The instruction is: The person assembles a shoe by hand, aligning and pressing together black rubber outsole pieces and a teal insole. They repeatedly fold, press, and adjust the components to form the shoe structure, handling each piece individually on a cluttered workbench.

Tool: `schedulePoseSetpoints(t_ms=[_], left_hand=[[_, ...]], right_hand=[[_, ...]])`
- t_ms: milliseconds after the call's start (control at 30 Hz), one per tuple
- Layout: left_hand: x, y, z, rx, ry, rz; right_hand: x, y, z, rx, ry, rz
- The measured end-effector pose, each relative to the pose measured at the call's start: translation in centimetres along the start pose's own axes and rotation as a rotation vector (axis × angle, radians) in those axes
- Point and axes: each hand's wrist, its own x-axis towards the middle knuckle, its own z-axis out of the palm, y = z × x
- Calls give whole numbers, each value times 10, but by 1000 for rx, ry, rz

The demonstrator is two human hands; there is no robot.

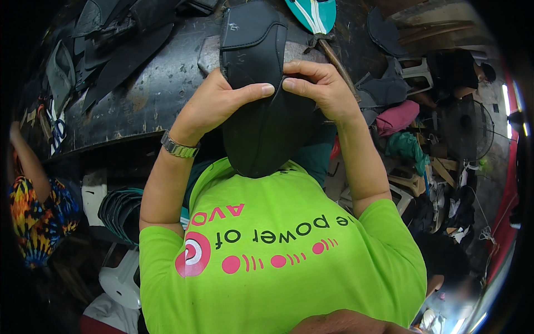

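Observation:
My left hand [214, 103] and my right hand [320, 86] both grip a black shoe upper [261, 119] held up in front of my chest, above my lime-green shirt. The thumbs meet on its middle and press against the dark material. Its padded collar end [250, 39] points away from me, over the workbench. A metal watch sits on my left wrist [179, 147].
A dark, stained workbench [150, 89] lies ahead with several black cut pieces [111, 39] and a teal sole [312, 14]. A wooden-handled tool [336, 61] lies by my right hand. A person in a colourful shirt [33, 206] is at left. Clutter and a fan [464, 131] are at right.

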Motion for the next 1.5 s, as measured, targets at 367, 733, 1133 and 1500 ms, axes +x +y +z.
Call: schedulePoseSetpoints(t_ms=[367,733,1133,1500], left_hand=[[-4,-12,5,-477,41,-159],[-7,-10,14,-468,-25,-286],[5,-7,1,-61,87,-15],[24,-34,-22,156,368,80]], right_hand=[[7,-1,-10,152,-259,-50],[2,-2,-12,84,-286,-33],[12,-11,-7,-191,-199,-124],[21,26,-4,-612,46,-371]])
